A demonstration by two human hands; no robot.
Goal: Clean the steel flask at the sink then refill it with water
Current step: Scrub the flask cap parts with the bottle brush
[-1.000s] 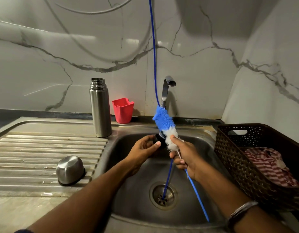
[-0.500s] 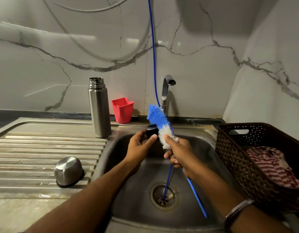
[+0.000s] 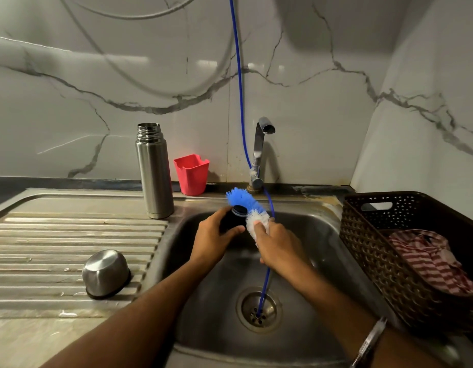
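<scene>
The steel flask (image 3: pixel 154 171) stands upright and open-mouthed on the rim of the sink (image 3: pixel 304 229), at the back corner of the ribbed drainboard (image 3: pixel 70 235), just beside the red plastic cup (image 3: pixel 192 174) and well apart from my hands. Its steel cup lid (image 3: pixel 106 273) lies mouth-down on the drainboard nearer to me. What I hold over the basin is the flask's dark stopper (image 3: pixel 234 217): my left hand (image 3: pixel 216 241) is curled around it, thumb across the front, and my right hand (image 3: pixel 276 247) is closed on the bottle brush (image 3: pixel 250 211) right at the white bristles, with the blue tip lying against the top of the stopper. I judge I am scrubbing the stopper, so the cleaning is partly under way. I cannot tell from here whether the flask body has been brushed inside or whether the cup lid is washed, though some wet streaks show on the drainboard around it. No water is visible coming from the tap (image 3: pixel 259 152). A thin blue hose (image 3: pixel 239 83) hangs down the marble wall and ends in the drain (image 3: pixel 258 310). To my right a brown basket (image 3: pixel 373 235) holds a striped cloth (image 3: pixel 426 258). Left to do, as I see it: finish the stopper, rinse the parts, refill the flask with water and close it.
</scene>
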